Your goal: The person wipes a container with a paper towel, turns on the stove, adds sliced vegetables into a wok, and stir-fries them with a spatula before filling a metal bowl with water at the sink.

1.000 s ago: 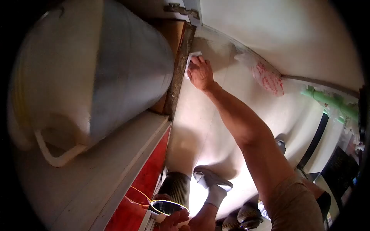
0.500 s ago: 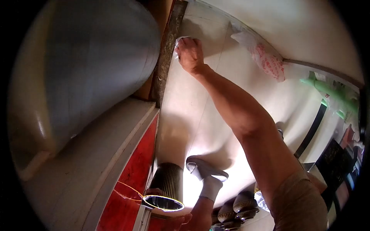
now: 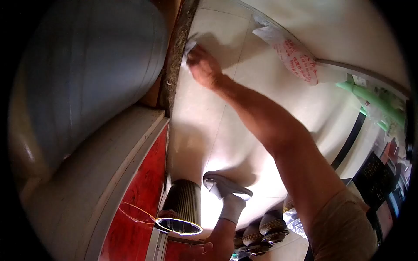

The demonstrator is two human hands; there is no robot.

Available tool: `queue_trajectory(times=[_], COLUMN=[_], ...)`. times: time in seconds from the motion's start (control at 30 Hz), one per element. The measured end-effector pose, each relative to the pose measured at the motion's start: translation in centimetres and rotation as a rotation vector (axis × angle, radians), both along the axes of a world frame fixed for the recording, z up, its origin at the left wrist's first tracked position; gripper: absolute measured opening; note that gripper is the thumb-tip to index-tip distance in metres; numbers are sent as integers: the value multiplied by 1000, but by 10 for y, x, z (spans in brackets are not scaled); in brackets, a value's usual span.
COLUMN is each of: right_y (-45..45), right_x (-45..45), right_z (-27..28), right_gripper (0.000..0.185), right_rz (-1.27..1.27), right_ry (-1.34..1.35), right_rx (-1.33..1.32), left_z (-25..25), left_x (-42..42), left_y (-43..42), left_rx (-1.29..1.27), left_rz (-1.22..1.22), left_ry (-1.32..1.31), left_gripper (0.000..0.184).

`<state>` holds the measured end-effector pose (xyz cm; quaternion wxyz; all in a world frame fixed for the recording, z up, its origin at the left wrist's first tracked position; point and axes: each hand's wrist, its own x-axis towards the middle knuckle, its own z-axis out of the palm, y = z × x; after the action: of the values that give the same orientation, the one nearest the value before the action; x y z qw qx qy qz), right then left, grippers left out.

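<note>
My right hand reaches across the pale tiled floor. Its fingers are closed on a crumpled white tissue, pressed down beside a dark, dirty strip at the floor's edge. What lies under the tissue is hidden. Low in the view, in shadow beside my bent leg, part of my left hand shows with its fingers apart and nothing visible in them. Close to it stands a dark ribbed waste bin with a pale rim.
A large grey cylinder looms at left above a ledge and a red panel. My slippered foot is on the floor. Patterned pots stand at the bottom; a printed plastic bag lies by the wall.
The whole view has shifted slightly, with most things now further left. My right hand has turned a little at the wrist and still grips the white tissue near the dark strip.
</note>
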<state>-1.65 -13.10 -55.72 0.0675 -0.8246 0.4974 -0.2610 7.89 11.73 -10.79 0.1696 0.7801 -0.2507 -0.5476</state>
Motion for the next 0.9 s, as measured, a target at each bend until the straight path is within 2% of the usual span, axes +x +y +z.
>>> queue_trajectory(times=[0.03, 0.07, 0.1, 0.17, 0.23, 0.27, 0.3, 0.37, 0.43, 0.57, 0.63, 0.67, 0.7, 0.73, 0.77, 0.83, 0.9], right_y=[11, 28, 40, 61, 83, 90, 94, 98, 111, 94, 77, 68, 45, 19, -12, -61, -78], right_x=[13, 10, 16, 31, 45, 47, 53, 58, 59, 61, 44, 38, 18, 7, -9, -46, -50], right_z=[6, 14, 19, 26, 29, 28, 27, 27, 27, 16, 12, -7, 6, -3, -3, 24, 16], right_gripper=[14, 13, 13, 12, 13, 15, 16, 17, 14, 12, 6, 8, 12, 13, 11, 11, 18], right_rz=[-56, 51, 143, 128, -23, -15, -96, -159, -132, -79, 88, -20, -78, -279, -406, -449, -355], right_ry=[-199, -29, 82, 19, -68, 56, 49, -79, -101, -62, -31, -163, 59, 81, -40, 58, 117], right_rx=[90, -37, 204, 282, 199, 241, 165, 185, 248, 248, 219, 55, 46, 122, 69, -38, 151], left_z=[0, 1, 2, 2, 1, 0, -1, 0, 1, -1, -1, -1, -2, -3, -4, -6, -8], left_x=[-2, -3, -5, -7, -8, -9, -9, -9, -10, -11, -12, -12, -12, -12, -12, -13, -17], left_y=[-1, -1, -2, -4, -5, -6, -7, -8, -7, -5, -2, -1, 2, 3, 3, 6, 9], left_rx=[2, 4, 5, 1, 6, 2, 0, 7, 15, 4, -4, -5, -7, -5, -5, -6, -5], left_rz=[-5, -11, -16, -25, -34, -39, -43, -47, -48, -53, -60, -60, -58, -60, -62, -66, -71], left_ry=[3, 8, 10, 13, 16, 18, 21, 27, 31, 43, 46, 45, 43, 45, 48, 49, 53], left_gripper=[35, 34, 34, 33, 33, 32, 32, 31, 31, 29, 28, 27, 26, 26, 25, 24, 23])
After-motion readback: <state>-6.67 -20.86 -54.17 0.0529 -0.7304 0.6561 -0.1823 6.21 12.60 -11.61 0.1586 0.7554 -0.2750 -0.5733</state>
